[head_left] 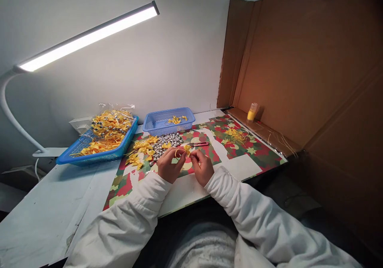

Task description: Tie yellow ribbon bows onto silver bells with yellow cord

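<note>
Two baskets: both blue, along the desk's far edge; the large basket toward the far left corner holds a clear bag heaped with yellow bows, the small basket just right of it holds a few bows.
Loose stock: a scatter of yellow bows lies beside a heap of silver bells at mid-desk, in front of the small basket.
Left hand: the left hand is closed in a pinch grip on a yellow ribbon loop, held just above the patterned mat.
Right hand: the right hand is also pinched shut, its fingertips on the same ribbon loop from the other side.
Snips: red-handled scissors lie just beyond the hands.
Thread: a tangle of gold cord lies toward the right edge, with a small yellow bottle standing near the far right corner against the cardboard screen.
Risk: the loop looks thin and slippery, so a slack pinch could let it spring open; a dropped piece would likely be lost among the loose bows and busy mat.
</note>
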Demonstrator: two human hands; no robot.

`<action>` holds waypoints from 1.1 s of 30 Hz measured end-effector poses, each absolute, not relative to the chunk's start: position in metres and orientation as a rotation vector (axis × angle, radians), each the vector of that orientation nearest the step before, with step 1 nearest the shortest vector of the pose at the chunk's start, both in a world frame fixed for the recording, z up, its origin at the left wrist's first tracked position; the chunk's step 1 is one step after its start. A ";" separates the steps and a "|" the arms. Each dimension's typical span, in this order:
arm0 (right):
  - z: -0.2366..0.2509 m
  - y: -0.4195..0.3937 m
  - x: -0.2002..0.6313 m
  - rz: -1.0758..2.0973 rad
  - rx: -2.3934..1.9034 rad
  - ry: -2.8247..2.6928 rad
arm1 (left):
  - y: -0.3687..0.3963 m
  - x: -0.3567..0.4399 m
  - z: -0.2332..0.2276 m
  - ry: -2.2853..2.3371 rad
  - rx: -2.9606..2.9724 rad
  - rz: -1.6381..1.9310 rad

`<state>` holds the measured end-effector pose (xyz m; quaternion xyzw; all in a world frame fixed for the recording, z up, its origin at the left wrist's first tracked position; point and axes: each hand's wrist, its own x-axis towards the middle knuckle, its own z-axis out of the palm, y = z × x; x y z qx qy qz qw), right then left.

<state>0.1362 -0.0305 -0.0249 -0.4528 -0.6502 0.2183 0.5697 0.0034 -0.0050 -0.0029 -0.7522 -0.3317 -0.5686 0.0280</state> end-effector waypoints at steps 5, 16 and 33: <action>-0.025 -0.030 0.136 0.500 -1.062 -1.532 | -0.003 0.004 -0.005 -1.047 -2.355 -1.711; -0.024 -0.031 0.136 0.424 -1.073 -1.549 | 0.000 0.003 -0.008 -1.133 -2.438 -1.697; -0.023 -0.031 0.136 0.373 -1.079 -1.563 | -0.001 0.002 -0.007 -1.161 -2.452 -1.681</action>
